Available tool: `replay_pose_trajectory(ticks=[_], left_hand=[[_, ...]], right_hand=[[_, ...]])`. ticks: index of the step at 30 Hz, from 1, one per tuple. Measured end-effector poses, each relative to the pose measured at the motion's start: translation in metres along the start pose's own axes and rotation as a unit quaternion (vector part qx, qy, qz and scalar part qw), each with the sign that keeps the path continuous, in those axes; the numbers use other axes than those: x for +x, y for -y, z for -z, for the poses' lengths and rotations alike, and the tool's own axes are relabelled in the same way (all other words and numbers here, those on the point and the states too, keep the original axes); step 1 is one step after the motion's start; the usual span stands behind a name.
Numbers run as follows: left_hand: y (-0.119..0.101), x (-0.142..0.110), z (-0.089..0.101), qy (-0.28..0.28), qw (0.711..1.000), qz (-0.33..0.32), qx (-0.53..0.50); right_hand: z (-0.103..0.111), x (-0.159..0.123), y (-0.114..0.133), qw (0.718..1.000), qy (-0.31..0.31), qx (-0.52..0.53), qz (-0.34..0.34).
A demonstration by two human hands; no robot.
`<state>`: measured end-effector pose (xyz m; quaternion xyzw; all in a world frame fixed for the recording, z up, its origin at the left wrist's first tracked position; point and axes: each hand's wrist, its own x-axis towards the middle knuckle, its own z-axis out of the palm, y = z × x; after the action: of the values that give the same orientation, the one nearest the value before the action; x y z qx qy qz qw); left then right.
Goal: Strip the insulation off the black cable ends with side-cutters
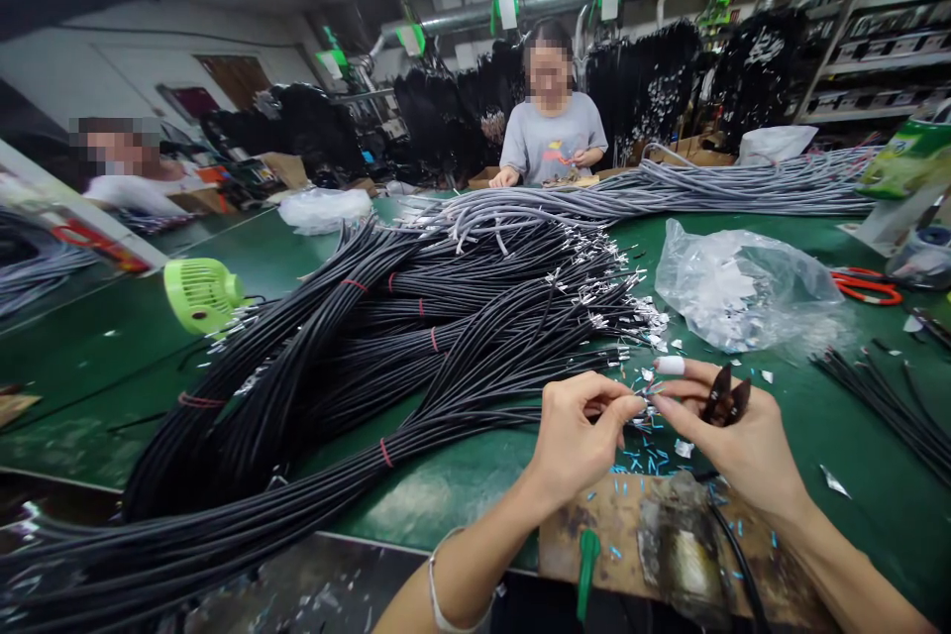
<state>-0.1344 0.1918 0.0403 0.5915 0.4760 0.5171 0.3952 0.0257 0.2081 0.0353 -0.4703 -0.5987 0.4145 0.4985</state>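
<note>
My left hand (576, 431) is closed, thumb and forefinger pinching the end of a black cable whose thin wires reach toward my other hand. Opposite it, my right hand (732, 431) pinches at the same wire ends with thumb and fingers; a white wrap covers one fingertip. Tucked in that palm is a pair of dark cutters (724, 398), its two short jaws pointing up and apart. A large heap of black cables (334, 347), tied in bundles with red bands, lies left of my hands. Small blue offcuts (650, 461) are scattered just below my fingers.
A wooden board (557, 535) with a taped block (684, 545) and a green lever (587, 565) sits at the table's near edge. Beyond are grey cables (565, 208), a plastic bag of scraps (743, 287), orange-handled scissors (869, 287) and a green fan (199, 295). A co-worker (554, 134) sits opposite.
</note>
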Motion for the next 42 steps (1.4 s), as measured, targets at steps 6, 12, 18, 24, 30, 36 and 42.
replay_pose_trajectory(ticks=[6, 12, 18, 24, 30, 36, 42], left_hand=[[0.0, 0.001, 0.001, 0.026, 0.999, 0.017, -0.02], [0.002, 0.002, -0.002, 0.031, 0.999, 0.033, -0.009], [0.007, 0.005, -0.002, 0.012, 0.998, 0.054, 0.008], [0.025, 0.016, 0.013, 0.139, 0.959, 0.024, 0.246], [0.052, 0.026, 0.02, 0.062, 0.896, -0.035, 0.439], [0.045, 0.029, 0.017, 0.061, 0.895, -0.078, 0.435], [0.022, 0.019, 0.007, 0.041, 0.928, -0.232, 0.289]], right_hand=[[0.002, 0.004, -0.002, 0.998, 0.031, 0.022, -0.042], [0.001, 0.002, 0.001, 0.995, 0.044, 0.056, -0.063], [0.0, 0.004, -0.002, 0.998, -0.044, -0.038, -0.011], [0.007, 0.008, -0.011, 0.977, -0.038, -0.184, 0.097], [0.003, 0.008, -0.02, 0.835, 0.212, -0.495, 0.111], [0.001, 0.008, -0.021, 0.833, 0.229, -0.491, 0.115], [0.003, 0.007, -0.013, 0.957, 0.009, -0.266, 0.113]])
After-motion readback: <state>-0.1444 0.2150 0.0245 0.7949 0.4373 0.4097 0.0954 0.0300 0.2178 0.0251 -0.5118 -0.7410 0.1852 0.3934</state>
